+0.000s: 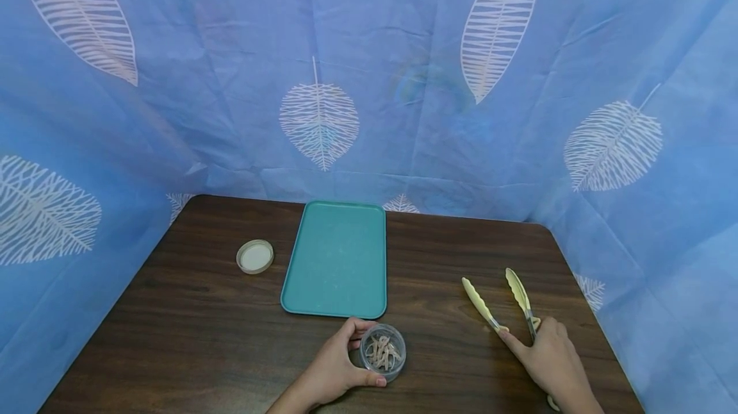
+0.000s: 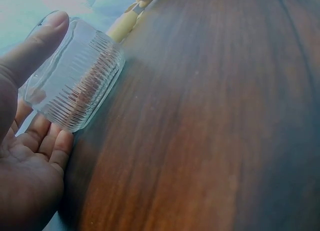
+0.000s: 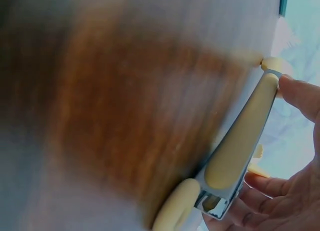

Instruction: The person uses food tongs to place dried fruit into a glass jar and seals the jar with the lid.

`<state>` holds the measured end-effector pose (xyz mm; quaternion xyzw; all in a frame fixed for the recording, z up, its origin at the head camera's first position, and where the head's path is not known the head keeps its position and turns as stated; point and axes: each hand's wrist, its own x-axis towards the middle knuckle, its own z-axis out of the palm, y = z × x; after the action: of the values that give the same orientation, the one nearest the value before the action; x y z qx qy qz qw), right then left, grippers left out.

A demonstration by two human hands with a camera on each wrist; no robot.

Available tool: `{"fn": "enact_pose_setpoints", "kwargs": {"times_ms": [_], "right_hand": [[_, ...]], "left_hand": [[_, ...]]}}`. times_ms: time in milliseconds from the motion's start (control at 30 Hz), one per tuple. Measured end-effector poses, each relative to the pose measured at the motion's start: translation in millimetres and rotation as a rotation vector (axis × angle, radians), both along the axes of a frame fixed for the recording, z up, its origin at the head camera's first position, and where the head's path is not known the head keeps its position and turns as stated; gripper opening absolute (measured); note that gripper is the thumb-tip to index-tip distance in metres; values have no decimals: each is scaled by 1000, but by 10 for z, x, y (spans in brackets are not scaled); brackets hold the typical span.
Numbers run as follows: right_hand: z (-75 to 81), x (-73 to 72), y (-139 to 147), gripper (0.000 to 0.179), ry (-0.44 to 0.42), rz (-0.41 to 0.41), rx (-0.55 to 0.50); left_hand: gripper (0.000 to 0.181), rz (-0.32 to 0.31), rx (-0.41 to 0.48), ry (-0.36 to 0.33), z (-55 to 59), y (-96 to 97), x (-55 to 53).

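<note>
Near the front of the table my left hand (image 1: pixel 331 368) grips a clear ribbed jar (image 1: pixel 401 363), thumb on one side and fingers around the other. In the left wrist view the jar (image 2: pixel 75 56) stands on the table. Inside lie several pale beige, strip-like pieces (image 1: pixel 380 353). At the right, my right hand (image 1: pixel 555 357) holds metal tongs (image 1: pixel 521 295) with cream-coloured tips and grips. Its thumb lies along one arm and the fingers on the other. The tong tips point away from me, spread apart. In the right wrist view the tongs (image 3: pixel 240 136) show their cream grip and end loop.
A teal rectangular tray (image 1: pixel 340 260) lies at the back middle of the dark wooden table (image 1: pixel 190 337). Left of it is a round lid (image 1: pixel 255 256) with a white inside. Blue cloth (image 1: pixel 392 113) with white leaf prints hangs behind and along both sides.
</note>
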<state>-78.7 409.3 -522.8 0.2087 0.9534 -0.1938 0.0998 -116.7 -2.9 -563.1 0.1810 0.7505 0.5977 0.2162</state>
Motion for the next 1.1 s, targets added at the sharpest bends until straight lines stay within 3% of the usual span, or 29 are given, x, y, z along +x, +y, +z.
{"fn": "enact_pose_setpoints", "kwargs": {"times_ms": [267,500,633,833,1100], "right_hand": [[26,16,10,122,1,33,71],[131,55,-56,138,62,-8,102],[196,75,-180,136,137,18,83],[229,119,-454,125,233,130,82],[214,128,-829,118,235,206,-37]], "left_hand": [[79,-6,-2,1,-1,-1,8],[79,-3,2,-5,1,-6,15],[79,-1,0,-10,-1,-5,15],[79,3,-6,-13,-1,-3,14],[80,2,-11,-17,3,1,26]]}}
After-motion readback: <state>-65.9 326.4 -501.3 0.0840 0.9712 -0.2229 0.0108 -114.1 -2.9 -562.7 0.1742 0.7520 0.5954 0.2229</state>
